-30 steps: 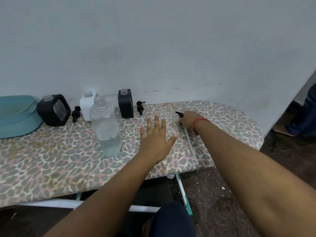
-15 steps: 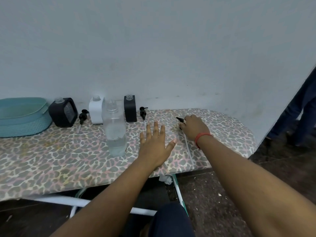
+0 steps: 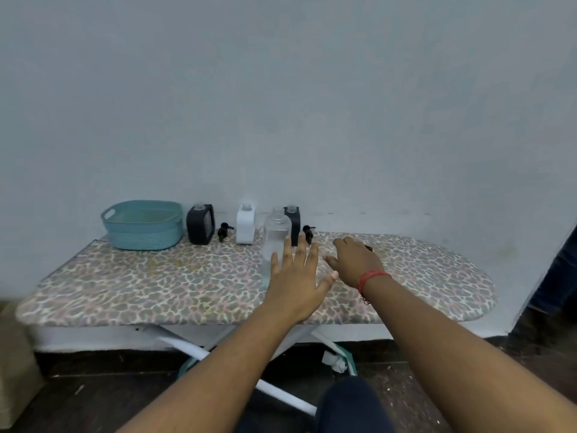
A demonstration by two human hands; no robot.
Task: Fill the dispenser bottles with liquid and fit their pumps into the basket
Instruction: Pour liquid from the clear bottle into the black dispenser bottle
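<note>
On the leopard-print ironing board [image 3: 156, 285], a teal basket [image 3: 142, 225] stands at the back left. Along the wall stand a wide black dispenser bottle [image 3: 200, 224], a white one [image 3: 245, 224] and a narrow black one [image 3: 293, 220], all uncapped. Two black pumps [image 3: 224, 230] [image 3: 308, 231] lie beside them. A clear water bottle [image 3: 276, 235] stands upright in front. My left hand [image 3: 298, 276] hovers with its fingers spread just right of the water bottle and partly covers it. My right hand [image 3: 356, 259] curls over a third pump [image 3: 369, 247], of which only a black tip shows.
A plain wall rises directly behind the board. The board's white crossed legs [image 3: 199, 351] stand on the dark floor below. A beige box [image 3: 15, 364] sits at the lower left. Another person's dark trouser leg [image 3: 559, 270] is at the right edge.
The view has pulled back and up, so the whole board and basket show. My left hand has come closer to the water bottle. My right hand stays on the pump, whose tube no longer shows.
</note>
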